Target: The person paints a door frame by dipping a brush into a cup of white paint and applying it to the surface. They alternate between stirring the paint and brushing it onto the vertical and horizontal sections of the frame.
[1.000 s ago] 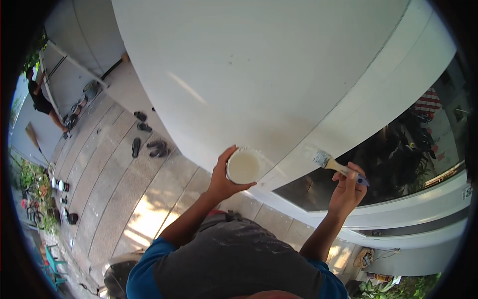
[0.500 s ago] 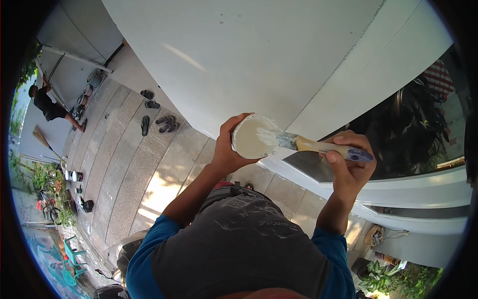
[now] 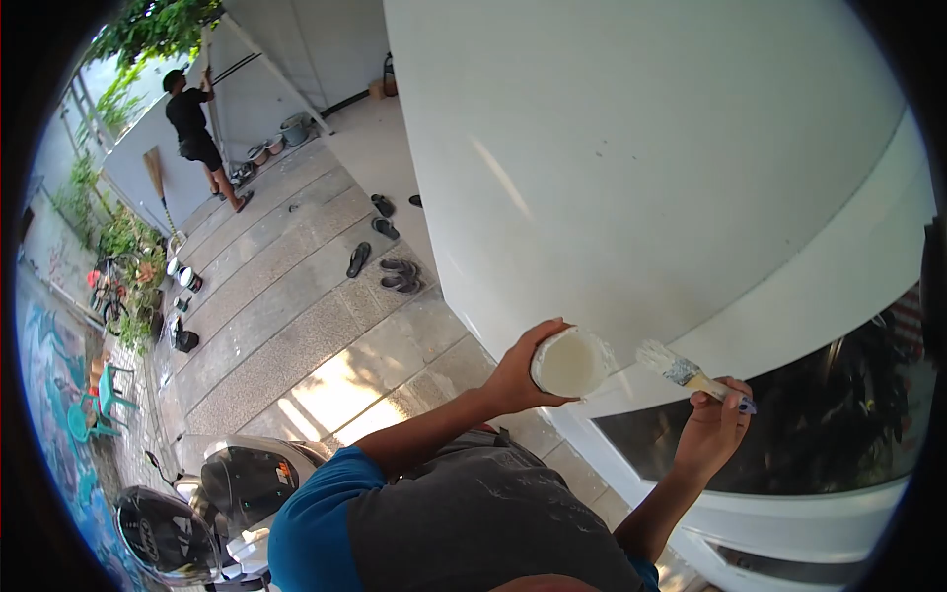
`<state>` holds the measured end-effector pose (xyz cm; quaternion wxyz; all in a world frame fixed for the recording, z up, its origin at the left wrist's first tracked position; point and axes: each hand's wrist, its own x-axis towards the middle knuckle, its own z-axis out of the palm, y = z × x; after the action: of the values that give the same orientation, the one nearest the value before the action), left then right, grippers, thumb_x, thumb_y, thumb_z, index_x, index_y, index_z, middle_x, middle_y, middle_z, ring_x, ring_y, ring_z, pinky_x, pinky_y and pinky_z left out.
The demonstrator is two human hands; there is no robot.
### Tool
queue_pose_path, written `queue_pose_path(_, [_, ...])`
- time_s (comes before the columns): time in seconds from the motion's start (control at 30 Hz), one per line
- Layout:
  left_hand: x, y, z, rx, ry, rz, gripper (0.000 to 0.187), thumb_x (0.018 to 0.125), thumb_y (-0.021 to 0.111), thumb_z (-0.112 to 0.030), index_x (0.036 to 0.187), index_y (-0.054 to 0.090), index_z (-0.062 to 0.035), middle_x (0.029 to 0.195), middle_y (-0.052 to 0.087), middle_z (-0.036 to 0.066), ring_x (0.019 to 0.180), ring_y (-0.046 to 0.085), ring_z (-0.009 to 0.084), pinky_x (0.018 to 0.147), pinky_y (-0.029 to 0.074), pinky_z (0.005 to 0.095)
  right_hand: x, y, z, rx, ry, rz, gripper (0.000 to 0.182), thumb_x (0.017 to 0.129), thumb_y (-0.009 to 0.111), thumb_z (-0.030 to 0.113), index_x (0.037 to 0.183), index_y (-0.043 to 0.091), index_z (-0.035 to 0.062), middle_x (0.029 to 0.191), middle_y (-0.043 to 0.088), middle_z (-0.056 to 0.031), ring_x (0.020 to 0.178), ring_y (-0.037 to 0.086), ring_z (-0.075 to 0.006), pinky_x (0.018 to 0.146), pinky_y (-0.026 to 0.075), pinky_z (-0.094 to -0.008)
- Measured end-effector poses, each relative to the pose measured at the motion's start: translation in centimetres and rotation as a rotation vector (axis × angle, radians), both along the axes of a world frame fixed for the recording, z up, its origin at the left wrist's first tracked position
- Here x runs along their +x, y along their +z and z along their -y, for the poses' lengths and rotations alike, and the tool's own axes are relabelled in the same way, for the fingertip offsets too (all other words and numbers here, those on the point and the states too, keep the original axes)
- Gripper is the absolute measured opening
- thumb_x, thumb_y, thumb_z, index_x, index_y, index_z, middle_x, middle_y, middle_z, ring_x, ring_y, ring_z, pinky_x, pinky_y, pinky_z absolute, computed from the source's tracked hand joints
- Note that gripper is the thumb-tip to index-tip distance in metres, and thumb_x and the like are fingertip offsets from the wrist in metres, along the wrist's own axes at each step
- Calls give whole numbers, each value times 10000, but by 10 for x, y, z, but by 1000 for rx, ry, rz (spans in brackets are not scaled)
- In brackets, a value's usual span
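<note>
My left hand (image 3: pixel 519 373) is wrapped round a small paint tub (image 3: pixel 572 363) with whitish paint inside and smears on its rim. In my right hand (image 3: pixel 715 426) is a paintbrush (image 3: pixel 695 378), gripped by its handle. White paint coats the bristles, which point up and left, between the tub and the wall. The brush stands apart from the tub's rim, to the right of it. A broad white wall (image 3: pixel 631 197) rises just beyond both hands.
A dark window (image 3: pixel 789 424) lies right of my brush hand. Sandals (image 3: pixel 400 276) lie on the paved floor (image 3: pixel 286 345). Another person (image 3: pixel 192 128) stands by a ladder (image 3: pixel 281 74) at the far left. Parked motorbikes (image 3: pixel 242 483) are at lower left, paint cans (image 3: pixel 189 279) farther off.
The brush has come out of the tub's mouth and moved off to its right. My view has swung left, bringing the motorbikes and the other person further in.
</note>
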<state>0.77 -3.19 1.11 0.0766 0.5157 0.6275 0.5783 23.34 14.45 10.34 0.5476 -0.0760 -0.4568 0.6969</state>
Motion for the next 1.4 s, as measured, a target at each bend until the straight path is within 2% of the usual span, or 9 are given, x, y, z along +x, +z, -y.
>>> queue_pose_path(0.3, [-11, -9, 20, -24, 60, 99, 1141, 635, 1001, -260, 1524, 310, -76, 1459, 520, 169, 1390, 504, 305, 1149, 424, 427, -29, -23, 2, -69, 106, 92, 230, 984, 686, 184, 1126, 612, 18, 1030, 616, -122, 872, 634, -176, 810, 511, -307])
queue_pose_path(0.37, [-14, -9, 23, -20, 46, 130, 1138, 652, 981, -241, 1552, 303, -81, 1487, 484, 158, 1392, 485, 334, 1178, 393, 430, -34, -24, 2, -50, 91, 137, 255, 987, 691, 206, 1117, 608, 3, 987, 624, -117, 840, 640, -181, 787, 519, -314])
queue_pose_path(0.57, [-21, -6, 26, -52, 66, 127, 1147, 638, 999, -255, 1534, 306, -72, 1461, 515, 164, 1385, 507, 308, 1156, 416, 429, -43, -21, 7, -99, 6, 161, 348, 1019, 652, 271, 1132, 596, -53, 945, 657, -134, 780, 661, -217, 755, 545, -341])
queue_pose_path(0.77, [-30, -17, 11, -74, -21, 133, 1146, 646, 986, -274, 1544, 307, -63, 1484, 480, 193, 1408, 469, 352, 1172, 395, 434, -33, -18, 12, -111, -9, 97, 401, 1058, 561, 311, 1175, 605, -69, 1023, 674, -171, 803, 680, -259, 757, 563, -376])
queue_pose_path(0.93, [-42, -22, -13, -106, -231, 246, 1155, 625, 1001, -267, 1525, 312, -46, 1492, 484, 197, 1387, 496, 334, 1146, 418, 433, -28, -11, 27, -58, -185, 137, 329, 1055, 568, 221, 1163, 610, -87, 1034, 672, -199, 795, 705, -286, 715, 596, -385])
queue_pose_path(1.1, [-69, -28, -48, 43, -502, 132, 1195, 577, 1017, -151, 1518, 286, -61, 1475, 481, 196, 1375, 511, 309, 1128, 448, 448, -38, 22, 56, 6, -410, 235, 300, 1035, 585, 186, 1137, 630, -92, 1021, 682, -190, 832, 692, -265, 746, 578, -365])
queue_pose_path(1.17, [-77, -22, -59, 47, -593, 113, 1184, 582, 1011, -119, 1515, 283, -88, 1485, 484, 202, 1382, 512, 316, 1125, 461, 454, -42, 36, 68, 295, -366, 489, 257, 995, 604, 136, 1097, 671, -90, 995, 685, -183, 844, 674, -250, 773, 531, -334])
queue_pose_path(1.23, [-85, -22, -68, 51, -692, 148, 1181, 596, 1003, -103, 1523, 269, -100, 1478, 492, 203, 1378, 517, 320, 1120, 472, 451, -58, 64, 78, 463, -387, 761, 197, 871, 696, 29, 1057, 732, -26, 925, 686, -159, 840, 668, -227, 756, 499, -318])
queue_pose_path(1.4, [-103, -18, -94, 67, -861, 120, 1286, 620, 1000, -130, 1593, 159, -119, 1483, 479, 215, 1347, 537, 326, 1088, 495, 459, -105, 57, 80, 567, -480, 1068, 215, 810, 802, 34, 1010, 725, 10, 878, 697, -122, 766, 663, -238, 699, 520, -342])
